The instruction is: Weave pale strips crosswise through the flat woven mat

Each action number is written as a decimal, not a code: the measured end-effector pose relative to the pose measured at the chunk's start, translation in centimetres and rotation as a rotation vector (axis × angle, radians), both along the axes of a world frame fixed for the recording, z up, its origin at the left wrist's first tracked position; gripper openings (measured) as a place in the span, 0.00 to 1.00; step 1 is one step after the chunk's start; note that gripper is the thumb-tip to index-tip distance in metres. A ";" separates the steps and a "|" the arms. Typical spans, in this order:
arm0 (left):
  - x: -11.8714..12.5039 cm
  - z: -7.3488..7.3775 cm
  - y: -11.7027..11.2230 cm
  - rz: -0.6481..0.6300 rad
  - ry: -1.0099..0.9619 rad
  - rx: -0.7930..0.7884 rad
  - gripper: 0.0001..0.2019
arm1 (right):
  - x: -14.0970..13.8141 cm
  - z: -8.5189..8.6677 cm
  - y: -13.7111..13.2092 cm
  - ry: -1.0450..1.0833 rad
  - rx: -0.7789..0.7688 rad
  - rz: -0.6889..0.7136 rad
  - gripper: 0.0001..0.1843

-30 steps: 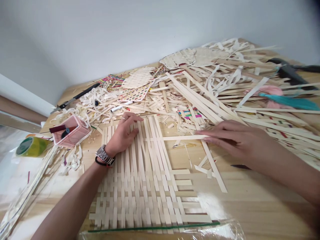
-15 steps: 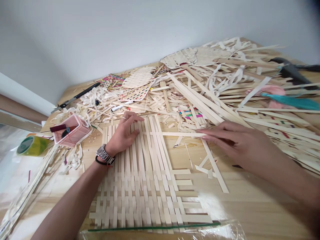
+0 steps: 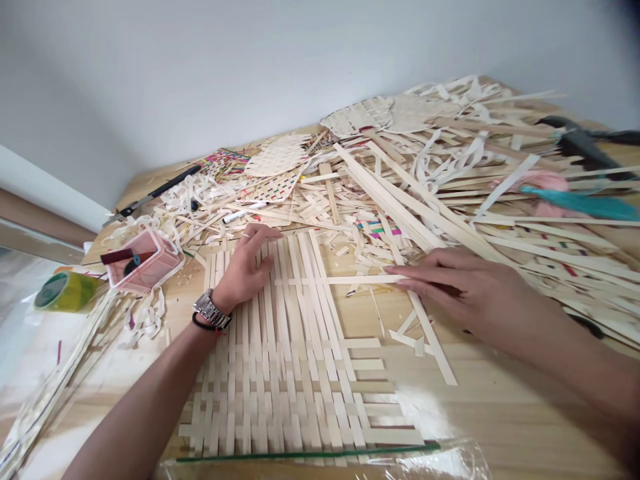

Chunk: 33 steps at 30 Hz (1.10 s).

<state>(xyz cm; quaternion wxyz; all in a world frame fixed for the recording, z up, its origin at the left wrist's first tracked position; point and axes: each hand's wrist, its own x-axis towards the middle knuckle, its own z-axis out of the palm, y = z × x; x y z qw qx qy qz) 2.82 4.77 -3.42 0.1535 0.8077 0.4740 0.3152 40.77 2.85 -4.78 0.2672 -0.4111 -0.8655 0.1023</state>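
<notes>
Nearest: a green strip [image 3: 300, 457] runs along the near edge of the woven mat [image 3: 283, 400], which lies flat on the table [image 3: 500, 417]. Near half interlaced, several crosswise rows in, their ends jutting out to the right. Beyond these rows the lengthwise strips [image 3: 320, 313] run bare, apart from one crosswise strip [image 3: 357, 280] — only partly in, under or over a few on the right side, and well apart from the finished rows. Judged about half filled; this row's remaining crossings and its closing-up are undone.

Right hand [image 3: 467, 287]: thumb and fingers pinched on the crosswise strip's outer end. Left hand [image 3: 245, 270]: on the lengthwise strips near their far ends, fingers bent (cannot tell whether any strip is gripped).

Farther: loose strips and offcuts [image 3: 315, 200] heaped towards the wall [image 3: 280, 73].

Against half a second earlier: the crosswise strip sits slightly nearer the mat's woven part and reaches farther left; the right hand is shifted a little leftward — left hand nearly unchanged.
</notes>
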 end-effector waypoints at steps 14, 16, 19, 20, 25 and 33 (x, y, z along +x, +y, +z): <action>-0.1 -0.5 0.1 0.130 0.038 0.007 0.18 | 0.1 -0.1 -0.1 0.014 -0.024 -0.071 0.19; -0.2 -0.6 0.1 0.121 0.024 -0.005 0.19 | 0.2 -0.2 -0.1 0.011 -0.047 -0.077 0.19; -0.4 -0.5 0.2 0.108 -0.036 -0.039 0.19 | 0.1 -0.2 -0.2 0.014 -0.030 -0.078 0.20; -0.5 -0.5 0.2 0.101 -0.061 -0.052 0.19 | 0.1 -0.2 -0.2 0.013 -0.017 -0.073 0.20; -0.7 -0.2 0.3 0.057 -0.162 -0.084 0.18 | -0.1 0.0 -0.2 0.010 -0.002 -0.061 0.19; -0.9 -0.7 0.5 0.074 -0.323 -0.124 0.15 | 0.0 0.0 -0.1 0.025 -0.031 -0.079 0.18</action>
